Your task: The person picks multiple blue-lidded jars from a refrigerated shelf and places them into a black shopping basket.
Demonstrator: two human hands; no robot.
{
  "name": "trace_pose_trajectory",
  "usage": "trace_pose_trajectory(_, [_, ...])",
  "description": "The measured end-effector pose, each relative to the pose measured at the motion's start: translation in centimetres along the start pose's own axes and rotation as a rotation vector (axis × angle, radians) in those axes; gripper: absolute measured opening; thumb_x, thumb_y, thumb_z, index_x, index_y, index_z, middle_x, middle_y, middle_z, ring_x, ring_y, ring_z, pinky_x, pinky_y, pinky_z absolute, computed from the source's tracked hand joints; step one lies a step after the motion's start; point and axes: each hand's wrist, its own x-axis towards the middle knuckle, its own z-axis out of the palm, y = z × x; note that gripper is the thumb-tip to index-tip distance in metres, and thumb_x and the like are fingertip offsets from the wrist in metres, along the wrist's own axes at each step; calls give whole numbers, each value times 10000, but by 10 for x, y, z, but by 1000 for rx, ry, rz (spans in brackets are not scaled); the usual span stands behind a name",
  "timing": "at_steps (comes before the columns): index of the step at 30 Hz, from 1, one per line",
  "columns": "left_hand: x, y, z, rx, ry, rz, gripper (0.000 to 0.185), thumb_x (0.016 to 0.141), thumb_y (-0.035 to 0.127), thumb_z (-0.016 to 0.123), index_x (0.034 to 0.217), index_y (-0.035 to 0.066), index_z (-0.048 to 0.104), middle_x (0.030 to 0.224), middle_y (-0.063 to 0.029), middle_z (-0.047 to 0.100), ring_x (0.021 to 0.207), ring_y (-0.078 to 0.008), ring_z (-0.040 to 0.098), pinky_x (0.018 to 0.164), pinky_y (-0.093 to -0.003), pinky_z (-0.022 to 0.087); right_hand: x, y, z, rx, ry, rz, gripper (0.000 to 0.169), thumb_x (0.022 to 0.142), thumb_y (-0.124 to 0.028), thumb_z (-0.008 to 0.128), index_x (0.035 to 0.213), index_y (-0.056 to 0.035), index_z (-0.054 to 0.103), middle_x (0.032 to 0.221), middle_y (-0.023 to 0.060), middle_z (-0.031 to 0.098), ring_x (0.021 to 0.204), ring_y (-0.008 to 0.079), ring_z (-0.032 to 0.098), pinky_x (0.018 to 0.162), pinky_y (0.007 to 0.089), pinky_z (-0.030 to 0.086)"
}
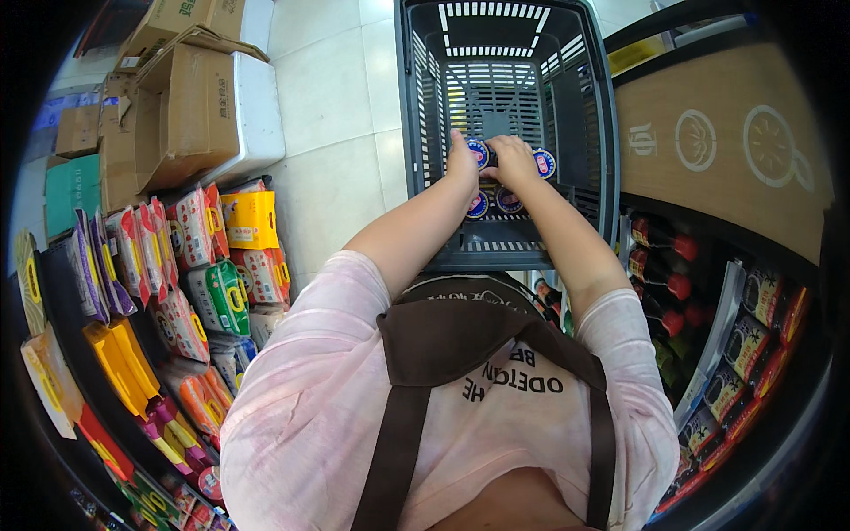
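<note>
A dark grey plastic shopping basket [508,259] with slotted walls lies before me, several round blue-lidded jars in its near half. My left hand [463,162] is against the left side of one blue-lidded jar [479,154]. From the right, my right hand [514,161] curves around the same jar, thumb below and fingers above. Just right of that hand is another jar [544,163]. Two more, a left jar [477,204] and a right jar [509,199], stand nearer to me, partly under my forearms. My palms hide the held jar's sides.
Bagged goods [219,295] fill the shelf on the left. Beyond them are open cardboard boxes [189,113] and a white foam box [259,119] on the tiled floor [325,86]. Red-capped bottles [677,285] and packaged goods [737,358] line the right shelf, below a brown printed panel [717,146].
</note>
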Motion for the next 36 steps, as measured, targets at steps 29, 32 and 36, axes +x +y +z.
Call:
trace_pose_trajectory(29, [22, -3, 0, 90, 31, -69, 714, 901, 572, 186, 1304, -1, 318, 1235, -216, 458, 1067, -296, 528, 875, -427, 440, -10, -8, 1, -249, -142, 96, 830, 559, -320, 805, 1249, -71, 416, 1222, 119, 473, 1200, 277, 396, 1023, 393, 278])
trace_pose_trajectory(32, [-4, 4, 6, 43, -82, -51, 707, 904, 564, 222, 1306, -9, 327, 1281, -207, 421, 1127, -284, 453, 934, -402, 353, -26, -6, -13, -212, -88, 121, 875, 551, -323, 806, 1276, -62, 391, 1269, 153, 438, 1216, 315, 378, 1014, 409, 295])
trace_pose_trajectory(36, [-72, 29, -1, 178, -308, -48, 700, 900, 558, 273, 1312, -4, 329, 1327, -176, 387, 1242, -259, 334, 1031, -383, 220, -61, -15, -45, -157, 63, 118, 819, 583, -337, 777, 1259, -52, 413, 1251, 174, 443, 1174, 343, 404, 972, 429, 335])
